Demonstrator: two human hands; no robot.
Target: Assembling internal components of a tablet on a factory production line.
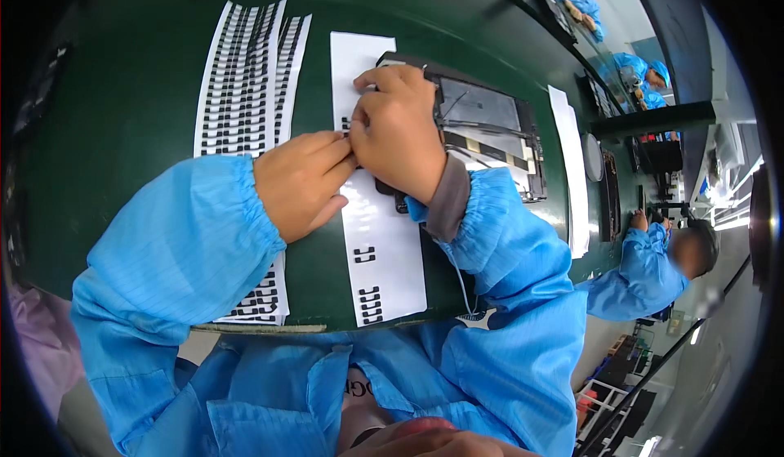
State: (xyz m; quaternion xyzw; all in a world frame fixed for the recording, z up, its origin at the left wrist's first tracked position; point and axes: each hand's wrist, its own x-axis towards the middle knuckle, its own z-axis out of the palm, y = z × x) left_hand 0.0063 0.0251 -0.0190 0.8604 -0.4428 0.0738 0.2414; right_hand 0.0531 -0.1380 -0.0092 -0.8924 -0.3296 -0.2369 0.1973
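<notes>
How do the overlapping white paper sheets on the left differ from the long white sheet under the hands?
The overlapping white paper sheets are crowded with rows of small black pieces; the long white sheet under the left hand and right hand is mostly bare. The overlapping sheets fan apart at the top; the long sheet appears single. Both lie on the dark green tabletop.

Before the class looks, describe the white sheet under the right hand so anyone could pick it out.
On the green table, look just right of the stack of sheets. The white sheet lies there, partly under the right hand. Unlike the densely rowed stack, it shows only a few black pieces.
</notes>
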